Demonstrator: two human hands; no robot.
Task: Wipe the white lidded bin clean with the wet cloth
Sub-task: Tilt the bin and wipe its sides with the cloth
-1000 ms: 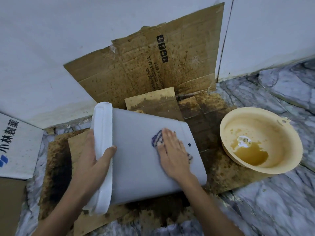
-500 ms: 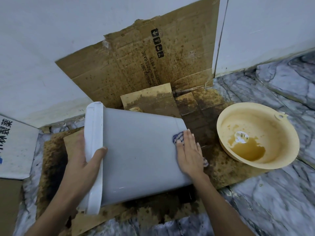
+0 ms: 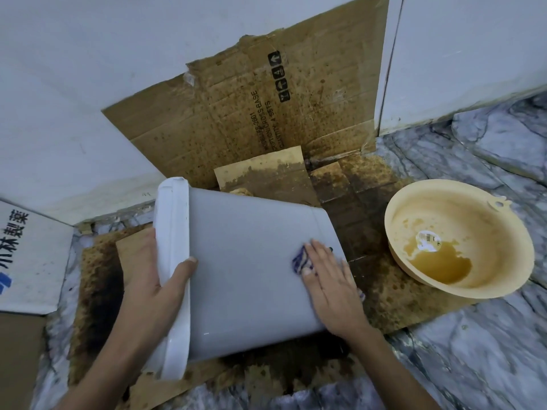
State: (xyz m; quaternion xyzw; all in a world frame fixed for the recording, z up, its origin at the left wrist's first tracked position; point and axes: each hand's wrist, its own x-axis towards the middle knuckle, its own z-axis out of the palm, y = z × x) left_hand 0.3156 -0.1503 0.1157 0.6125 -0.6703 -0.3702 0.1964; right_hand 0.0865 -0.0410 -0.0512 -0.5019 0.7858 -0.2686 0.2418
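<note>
The white lidded bin point(image 3: 245, 261) lies tipped on its side over stained cardboard, its lid point(image 3: 173, 261) facing left. My left hand point(image 3: 154, 291) grips the lid's rim, thumb on the bin's side. My right hand point(image 3: 331, 288) lies flat on the bin's wall near its bottom end, pressing a blue-and-white checked cloth point(image 3: 300, 258) against it. Only a corner of the cloth shows past my fingers.
A cream plastic basin point(image 3: 461, 241) with brown water stands at the right on the marble floor point(image 3: 473, 350). Stained cardboard point(image 3: 266, 113) leans on the white wall behind. A white box with printed characters point(image 3: 26, 255) sits at the left.
My right hand slid the cloth along the bin's side toward its bottom end, then back a little toward me. The left hand kept its hold on the lid.
</note>
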